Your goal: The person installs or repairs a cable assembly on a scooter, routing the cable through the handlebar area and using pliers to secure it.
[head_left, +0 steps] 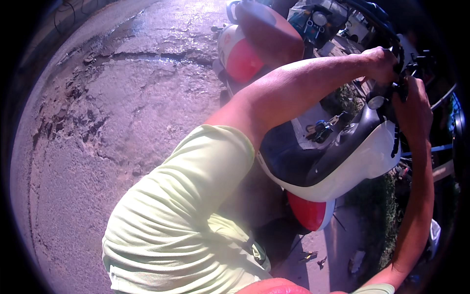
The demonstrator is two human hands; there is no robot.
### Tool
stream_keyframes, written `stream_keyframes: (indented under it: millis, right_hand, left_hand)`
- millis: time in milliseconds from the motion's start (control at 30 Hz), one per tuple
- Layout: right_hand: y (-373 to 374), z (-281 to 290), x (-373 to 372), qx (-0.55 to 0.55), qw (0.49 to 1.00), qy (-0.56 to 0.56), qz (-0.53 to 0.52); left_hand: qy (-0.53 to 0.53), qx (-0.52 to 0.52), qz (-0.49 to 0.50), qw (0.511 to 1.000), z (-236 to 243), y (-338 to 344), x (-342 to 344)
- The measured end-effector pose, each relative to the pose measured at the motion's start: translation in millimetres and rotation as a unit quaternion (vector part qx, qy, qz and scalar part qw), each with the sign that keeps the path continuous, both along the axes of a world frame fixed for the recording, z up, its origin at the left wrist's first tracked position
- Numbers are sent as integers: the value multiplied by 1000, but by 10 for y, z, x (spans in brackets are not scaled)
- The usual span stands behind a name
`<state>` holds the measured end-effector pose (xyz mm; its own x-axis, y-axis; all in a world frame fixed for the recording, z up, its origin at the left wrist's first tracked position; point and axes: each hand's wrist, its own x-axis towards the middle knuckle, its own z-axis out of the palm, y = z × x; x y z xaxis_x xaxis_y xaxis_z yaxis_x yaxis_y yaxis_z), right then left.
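Observation:
My left hand (383,64) reaches far to the upper right, with its fingers curled at a dark part of a white scooter's (338,179) front end. Just below it, my right hand (413,110) has its fingers bent and pressed to the same dark cluster. What lies between the fingers is in shadow and hidden. Beneath the hands is a small round shiny part (376,102). The scooter has a black seat (293,159) and a red tail piece (308,210). Metal tools or loose parts (323,130) lie beside the seat.
Another scooter with red and white bodywork (245,59) stands at the upper middle, close to my left arm. A further vehicle with a round lamp (319,19) is behind it. Cracked grey pavement (122,122) spreads on the left. Small items (308,256) lie on the ground below.

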<state>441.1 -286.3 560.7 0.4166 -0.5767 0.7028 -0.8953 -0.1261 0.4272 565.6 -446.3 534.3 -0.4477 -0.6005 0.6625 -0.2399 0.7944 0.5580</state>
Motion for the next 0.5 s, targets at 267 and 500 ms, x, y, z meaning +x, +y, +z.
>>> stream_keyframes:
  millis: [267,500]
  right_hand:
    - [-11,362,-558,120,973,-135,144]
    - [-570,674,-704,67,985,-6,161]
  left_hand:
    - [23,20,-38,999,-5,16,-10]
    - [14,-3,63,998,-15,174,5]
